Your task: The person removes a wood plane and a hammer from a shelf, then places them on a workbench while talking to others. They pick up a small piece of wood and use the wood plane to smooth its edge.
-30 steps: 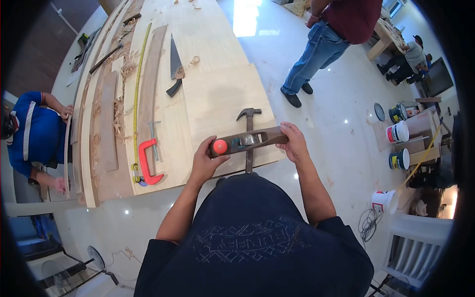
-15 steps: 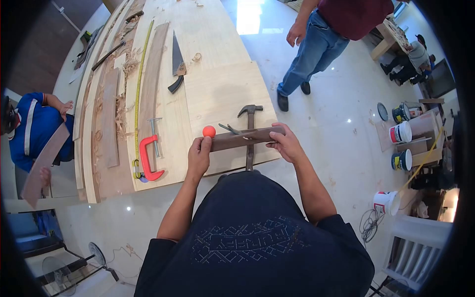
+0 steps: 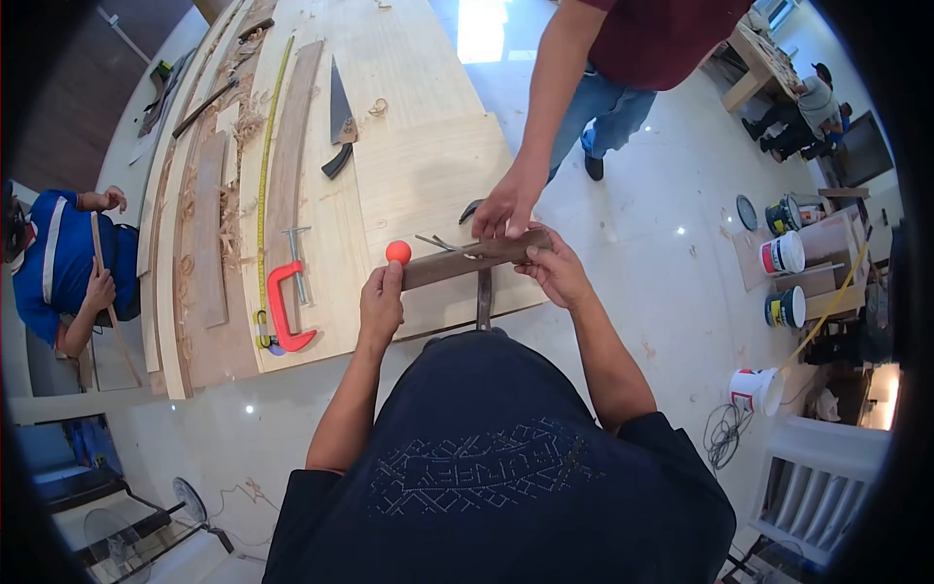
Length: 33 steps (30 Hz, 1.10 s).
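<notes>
— Where's the plane [image 3: 467, 261]?
— Over the table [image 3: 428, 165] edge, above the hammer [image 3: 484, 292]. Your left hand [image 3: 381, 304] grips its knob end, your right hand [image 3: 552, 270] the other; a co-worker's hand [image 3: 504, 209] touches it.

A plywood bench [image 3: 428, 165] carries a red clamp [image 3: 277, 307], saw [image 3: 339, 117], hammer [image 3: 484, 292], shavings.
</notes>
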Tool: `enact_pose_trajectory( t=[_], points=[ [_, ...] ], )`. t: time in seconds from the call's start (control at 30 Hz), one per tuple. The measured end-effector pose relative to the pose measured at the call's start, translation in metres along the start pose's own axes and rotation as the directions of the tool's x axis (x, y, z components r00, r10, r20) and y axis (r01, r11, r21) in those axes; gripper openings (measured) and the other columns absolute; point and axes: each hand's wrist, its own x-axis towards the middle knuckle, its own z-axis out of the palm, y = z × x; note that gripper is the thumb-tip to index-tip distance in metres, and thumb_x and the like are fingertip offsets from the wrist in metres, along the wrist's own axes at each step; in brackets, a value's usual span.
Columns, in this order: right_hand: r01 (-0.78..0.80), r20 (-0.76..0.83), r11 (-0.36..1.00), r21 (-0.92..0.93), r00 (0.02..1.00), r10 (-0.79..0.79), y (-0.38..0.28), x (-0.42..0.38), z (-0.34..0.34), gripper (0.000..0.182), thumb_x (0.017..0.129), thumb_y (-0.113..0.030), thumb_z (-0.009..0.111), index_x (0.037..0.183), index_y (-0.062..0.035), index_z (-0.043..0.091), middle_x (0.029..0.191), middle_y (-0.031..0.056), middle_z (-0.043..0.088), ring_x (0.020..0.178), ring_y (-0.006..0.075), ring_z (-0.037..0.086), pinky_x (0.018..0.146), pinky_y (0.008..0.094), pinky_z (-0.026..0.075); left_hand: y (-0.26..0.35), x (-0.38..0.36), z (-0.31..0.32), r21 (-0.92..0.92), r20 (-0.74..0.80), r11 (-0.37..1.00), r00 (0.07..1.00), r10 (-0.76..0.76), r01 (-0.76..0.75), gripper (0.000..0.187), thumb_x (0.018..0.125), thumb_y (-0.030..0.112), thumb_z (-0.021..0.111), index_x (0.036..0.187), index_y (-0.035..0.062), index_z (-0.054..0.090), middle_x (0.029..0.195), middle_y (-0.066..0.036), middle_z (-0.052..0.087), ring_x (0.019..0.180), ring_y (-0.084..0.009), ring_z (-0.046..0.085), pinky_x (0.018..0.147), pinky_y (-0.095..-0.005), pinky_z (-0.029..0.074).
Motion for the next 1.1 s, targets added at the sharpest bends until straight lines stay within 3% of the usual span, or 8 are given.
enact_pose_trajectory(
  t=[0.2, 0.37, 0.53, 0.7, 0.8, 0.9, 1.0, 1.1],
  points=[
    [0.049, 0.051, 0.998, -0.030, 0.998, -0.048, -0.008, 0.001, 0.001, 0.054, 0.097, -0.010, 0.055, 0.146, -0.0032, 0.033, 0.124, 0.0126, 0.057, 0.106, 0.0225, 0.063, 0.086, 0.0361, 0.054, 0.014, 0.001, 0.001, -0.027, 0.013, 0.999, 1.000, -0.020, 0.021, 0.052, 0.101, 0.051, 0.051, 0.090, 0.0015, 0.059, 0.064, 0.003, 0.043, 0.047, -0.0052, 0.041, 0.039, -0.0243, 0.037],
    [0.115, 0.049, 0.993, 0.003, 0.992, -0.115, -0.012, 0.007, -0.005, 0.053, 0.102, -0.025, 0.054, 0.146, -0.0052, 0.033, 0.121, 0.0095, 0.059, 0.098, 0.0198, 0.063, 0.081, 0.0324, 0.052, 0.019, 0.006, -0.005, -0.067, 0.056, 0.997, 0.998, -0.036, 0.040, 0.050, 0.101, 0.051, 0.051, 0.092, 0.0027, 0.059, 0.060, 0.004, 0.042, 0.046, -0.0051, 0.040, 0.040, -0.0238, 0.037],
    [0.228, -0.145, 0.963, 0.142, 0.967, -0.207, -0.013, 0.006, -0.021, 0.052, 0.104, -0.043, 0.050, 0.142, -0.0098, 0.039, 0.118, 0.0065, 0.061, 0.089, 0.0172, 0.064, 0.076, 0.0301, 0.051, 0.032, 0.013, -0.003, -0.154, 0.099, 0.987, 0.994, 0.055, -0.040, 0.059, 0.105, 0.053, 0.040, 0.101, -0.0012, 0.062, 0.060, 0.001, 0.044, 0.050, -0.0073, 0.044, 0.046, -0.0239, 0.041],
    [0.101, -0.298, 0.995, -0.016, 0.949, -0.101, 0.020, 0.004, -0.029, 0.041, 0.101, -0.040, 0.056, 0.128, -0.0087, 0.052, 0.105, 0.0049, 0.066, 0.077, 0.0141, 0.063, 0.067, 0.0272, 0.050, 0.032, 0.007, -0.008, -0.183, 0.121, 0.983, 0.992, 0.032, -0.010, 0.071, 0.105, 0.056, 0.033, 0.115, -0.0084, 0.061, 0.063, 0.000, 0.048, 0.052, -0.0086, 0.047, 0.050, -0.0241, 0.043],
    [-0.058, -0.347, 0.959, -0.276, 0.937, -0.043, 0.044, 0.003, -0.011, 0.042, 0.097, -0.034, 0.063, 0.124, -0.0037, 0.057, 0.100, 0.0081, 0.066, 0.077, 0.0114, 0.062, 0.068, 0.0265, 0.050, 0.015, 0.002, -0.016, -0.187, 0.113, 0.982, 0.993, -0.016, 0.037, 0.055, 0.104, 0.047, 0.047, 0.110, -0.0051, 0.064, 0.065, -0.001, 0.051, 0.053, -0.0084, 0.049, 0.050, -0.0240, 0.043],
    [-0.233, -0.331, 0.650, -0.723, 0.943, -0.029, 0.059, 0.008, 0.017, 0.058, 0.088, -0.042, 0.072, 0.125, 0.0000, 0.056, 0.097, 0.0124, 0.067, 0.082, 0.0200, 0.066, 0.071, 0.0327, 0.053, -0.006, -0.009, -0.024, -0.075, 0.111, 0.994, 0.991, -0.071, 0.079, 0.041, 0.101, 0.037, 0.057, 0.107, -0.0029, 0.065, 0.066, 0.000, 0.053, 0.054, -0.0082, 0.049, 0.050, -0.0241, 0.043],
    [-0.264, -0.280, 0.197, -0.944, 0.958, -0.059, 0.062, 0.005, 0.051, 0.063, 0.081, -0.042, 0.075, 0.122, 0.0016, 0.056, 0.095, 0.0176, 0.068, 0.088, 0.0306, 0.069, 0.077, 0.0396, 0.055, -0.025, -0.021, -0.029, -0.034, 0.127, 0.989, 0.982, -0.136, 0.142, 0.031, 0.100, 0.028, 0.061, 0.107, -0.0026, 0.065, 0.066, 0.000, 0.053, 0.054, -0.0080, 0.049, 0.050, -0.0242, 0.043],
    [-0.350, -0.357, 0.118, -0.929, 0.933, -0.041, 0.064, 0.015, 0.059, 0.055, 0.079, -0.037, 0.073, 0.116, 0.0006, 0.057, 0.097, 0.0219, 0.068, 0.092, 0.0370, 0.068, 0.082, 0.0439, 0.054, -0.039, -0.033, -0.032, -0.005, 0.158, 0.984, 0.972, -0.175, 0.178, 0.030, 0.098, 0.026, 0.063, 0.107, -0.0028, 0.065, 0.067, 0.000, 0.055, 0.054, -0.0084, 0.050, 0.050, -0.0246, 0.043]
  ],
)
